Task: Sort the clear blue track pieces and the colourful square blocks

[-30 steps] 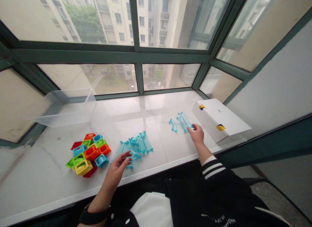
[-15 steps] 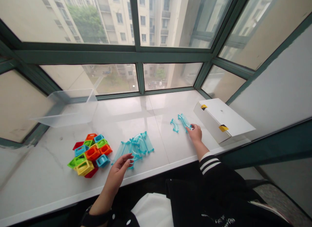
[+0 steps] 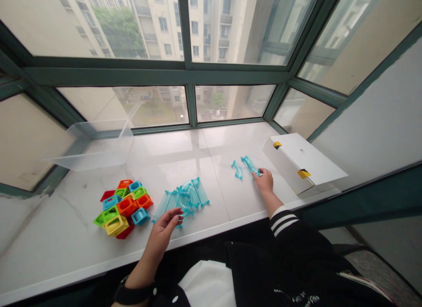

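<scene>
My right hand pinches the near end of a long translucent blue track piece, which lies on the white sill. Just left of it lies a small curved blue track piece, untouched. My left hand hovers at the front edge of a pile of translucent blue track pieces, its fingers loosely bent and apart, with nothing seen in them. It hides part of that pile. Further left sits a heap of hollow coloured blocks in red, yellow, green and blue.
A clear plastic bin stands at the back left, against the window. At the right is a white box with yellow-and-black tape tabs. The white sill ends at a front edge by my body; green window frames bound its back.
Both hands keep nearly the same places. The whole view has shifted very slightly, and the long track piece stays in my right hand's grip.
</scene>
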Tool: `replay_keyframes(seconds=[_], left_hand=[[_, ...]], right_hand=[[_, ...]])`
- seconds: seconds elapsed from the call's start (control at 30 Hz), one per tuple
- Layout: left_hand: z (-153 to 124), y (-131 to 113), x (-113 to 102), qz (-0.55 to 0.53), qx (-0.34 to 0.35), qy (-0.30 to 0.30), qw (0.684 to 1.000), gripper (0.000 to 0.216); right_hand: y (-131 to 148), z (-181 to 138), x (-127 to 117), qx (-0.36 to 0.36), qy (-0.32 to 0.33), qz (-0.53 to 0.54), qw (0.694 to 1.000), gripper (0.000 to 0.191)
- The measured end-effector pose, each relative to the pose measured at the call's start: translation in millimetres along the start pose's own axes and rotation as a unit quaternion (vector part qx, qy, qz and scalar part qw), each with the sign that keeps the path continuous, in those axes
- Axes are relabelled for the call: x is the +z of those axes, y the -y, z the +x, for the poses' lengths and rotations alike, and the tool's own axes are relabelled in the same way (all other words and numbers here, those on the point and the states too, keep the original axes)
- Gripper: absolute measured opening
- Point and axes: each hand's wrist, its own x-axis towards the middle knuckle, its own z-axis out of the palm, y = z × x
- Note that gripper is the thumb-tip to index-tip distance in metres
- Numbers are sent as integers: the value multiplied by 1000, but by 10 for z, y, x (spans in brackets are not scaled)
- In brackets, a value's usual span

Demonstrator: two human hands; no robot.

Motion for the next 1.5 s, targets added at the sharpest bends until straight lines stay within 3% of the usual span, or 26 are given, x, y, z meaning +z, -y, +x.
replay_keyframes(seconds=[0.93, 1.07, 1.2, 1.27, 1.33, 1.5], left_hand=[[55, 104, -47, -4, 7, 11, 1000, 50], [44, 82, -63, -14, 8, -1, 1000, 51], [40, 47, -74, -17, 17, -14, 1000, 51], [49, 33, -68, -14, 19, -17, 1000, 52], [64, 30, -54, -14, 21, -16, 1000, 53], [87, 46, 35, 6, 44, 15, 999, 47]], right_hand=[[30, -108, -10, 15, 29, -11, 999, 59], [103, -190, -93, 5, -7, 8, 1000, 67], [275, -376, -191, -45, -36, 65, 996, 60], [404, -510, -211, -70, 3, 95, 993, 52], [551, -671, -193, -93, 85, 118, 985, 44], [964, -1136, 27, -159, 325, 123, 924, 34]])
